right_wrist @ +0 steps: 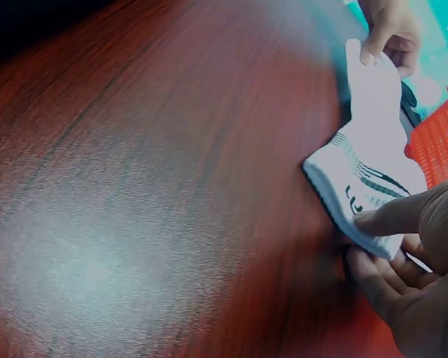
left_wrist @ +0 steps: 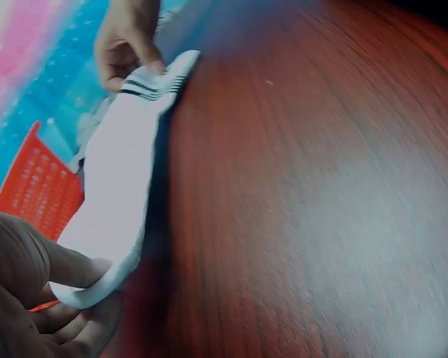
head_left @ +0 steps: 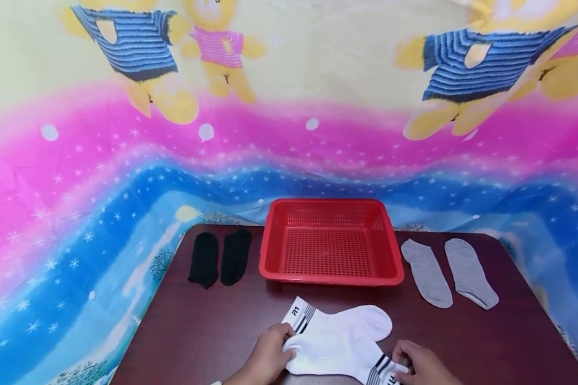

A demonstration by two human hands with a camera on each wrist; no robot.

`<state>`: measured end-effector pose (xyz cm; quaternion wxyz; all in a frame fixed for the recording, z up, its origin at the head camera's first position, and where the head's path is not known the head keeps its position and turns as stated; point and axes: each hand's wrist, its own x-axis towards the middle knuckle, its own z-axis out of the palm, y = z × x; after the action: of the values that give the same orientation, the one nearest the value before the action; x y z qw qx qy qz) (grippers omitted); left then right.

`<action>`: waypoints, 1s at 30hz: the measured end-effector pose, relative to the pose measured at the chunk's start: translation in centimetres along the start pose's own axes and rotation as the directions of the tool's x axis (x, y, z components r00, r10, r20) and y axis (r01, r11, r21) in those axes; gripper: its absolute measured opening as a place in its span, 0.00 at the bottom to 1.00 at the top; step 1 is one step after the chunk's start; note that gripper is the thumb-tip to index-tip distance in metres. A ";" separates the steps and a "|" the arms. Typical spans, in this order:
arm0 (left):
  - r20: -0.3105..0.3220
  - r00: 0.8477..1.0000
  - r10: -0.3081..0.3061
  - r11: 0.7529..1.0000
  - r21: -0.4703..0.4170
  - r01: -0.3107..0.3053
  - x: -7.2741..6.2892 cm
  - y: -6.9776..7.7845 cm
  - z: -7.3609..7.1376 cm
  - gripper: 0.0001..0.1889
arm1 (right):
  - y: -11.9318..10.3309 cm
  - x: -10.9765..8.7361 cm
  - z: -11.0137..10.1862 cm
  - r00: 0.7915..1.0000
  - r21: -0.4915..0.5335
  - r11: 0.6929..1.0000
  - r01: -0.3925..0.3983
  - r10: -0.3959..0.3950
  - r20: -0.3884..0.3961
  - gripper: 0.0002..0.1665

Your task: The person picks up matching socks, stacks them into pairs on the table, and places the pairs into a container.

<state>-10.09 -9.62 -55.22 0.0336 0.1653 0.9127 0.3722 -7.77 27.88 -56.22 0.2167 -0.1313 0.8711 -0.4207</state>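
Two white socks with black stripes lie near the front of the table. The nearer white sock (head_left: 327, 353) is stretched sideways between my hands, partly over the farther white sock (head_left: 366, 321). My left hand (head_left: 266, 355) pinches its toe end between thumb and fingers; the left wrist view shows the thumb (left_wrist: 86, 272) on top of the fabric. At the striped, lettered cuff (right_wrist: 366, 198), my right hand (head_left: 421, 363) pinches the edge, with thumb above and fingers beneath. The farther sock's cuff points up and left, just beyond my left hand.
A red perforated basket (head_left: 332, 279) stands at the back middle of the dark wooden table (head_left: 197, 331). Two black socks (head_left: 205, 259) lie left of it, and two grey socks (head_left: 428, 272) lie right of it. Behind hangs a printed cloth (head_left: 289, 133) with bears.
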 end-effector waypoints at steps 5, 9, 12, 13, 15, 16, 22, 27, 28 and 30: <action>0.011 0.989 0.149 0.967 0.206 -0.148 -0.6 -0.5 0.6 0.20 | 0.4 -0.1 0.5 0.999 -0.025 0.999 0.045 -0.045 -0.016 0.17; 0.031 0.984 0.176 0.933 0.315 -0.177 -0.7 -0.4 0.6 0.24 | 0.8 -0.1 1.0 0.988 -0.134 0.984 0.115 -0.127 -0.085 0.21; 0.032 0.978 0.204 0.893 0.403 -0.200 -0.8 -0.1 0.4 0.29 | 1.2 0.1 1.5 0.918 -0.357 0.897 0.260 -0.344 -0.197 0.29; 0.035 0.973 0.227 0.876 0.429 -0.220 -0.9 0.0 0.3 0.30 | 1.2 0.2 1.8 0.874 -0.443 0.846 0.297 -0.428 -0.231 0.30; 0.058 0.953 0.298 0.834 0.470 -0.290 -1.0 0.4 0.0 0.31 | 1.2 0.5 2.1 0.758 -0.590 0.723 0.359 -0.595 -0.267 0.32; 0.098 0.944 0.315 0.816 0.479 -0.322 -1.0 0.6 -0.3 0.30 | 1.1 0.6 2.2 0.715 -0.639 0.672 0.375 -0.648 -0.263 0.33; 0.407 0.809 0.425 0.688 0.436 -0.581 -1.4 0.7 -1.4 0.22 | -0.1 0.2 3.1 0.671 -0.743 0.477 0.469 -0.740 -0.052 0.20; 0.528 0.735 0.427 0.645 0.391 -0.656 -1.8 -0.4 -1.0 0.23 | 0.3 0.0 3.9 0.721 -0.763 0.421 0.490 -0.688 0.083 0.23; 0.552 0.725 0.411 0.638 0.394 -0.661 -1.8 -0.6 -1.0 0.24 | 0.5 0.0 4.1 0.731 -0.756 0.431 0.492 -0.677 0.090 0.23; 0.595 0.706 0.383 0.620 0.401 -0.675 -1.8 -0.8 -0.9 0.27 | 0.7 0.0 4.3 0.754 -0.738 0.463 0.491 -0.650 0.095 0.23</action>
<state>-8.72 -11.31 -55.23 0.0771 0.5186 0.8515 0.0100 -5.73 25.40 -59.17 -0.0966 -0.4474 0.8835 -0.0993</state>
